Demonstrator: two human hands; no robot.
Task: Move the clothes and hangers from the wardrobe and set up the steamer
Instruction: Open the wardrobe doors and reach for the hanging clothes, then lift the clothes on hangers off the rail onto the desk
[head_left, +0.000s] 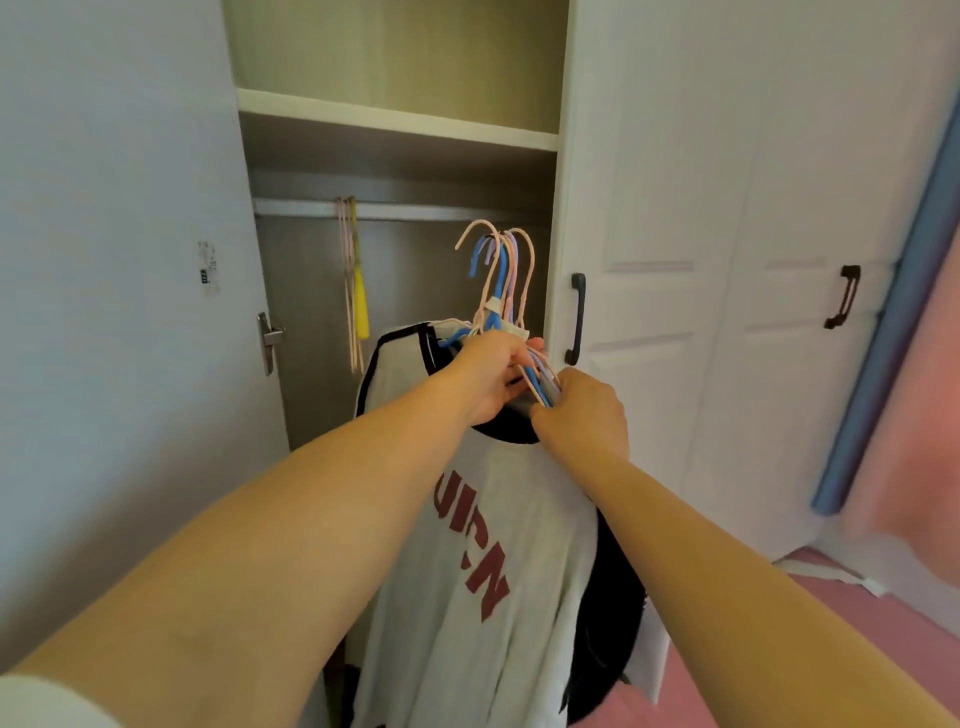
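A bundle of several pink and blue hangers (501, 275) stands hooks-up in front of the open wardrobe (400, 124), off the rail (415, 210). My left hand (491, 374) grips the bundle just below the hook necks. My right hand (582, 410) grips the hanger arms right beside it. A white T-shirt (478, 571) with black trim and red letters hangs from the bundle, with a black garment (608, 639) behind it. Pink and yellow hangers (356, 291) still hang on the rail at the left.
The wardrobe's left door (130, 312) stands open with a metal handle (269, 340). The closed right doors carry dark handles (576, 317). A shelf (395, 119) sits above the rail. Pink floor (857, 623) lies at lower right, with a blue and pink curtain (914, 312) at the right edge.
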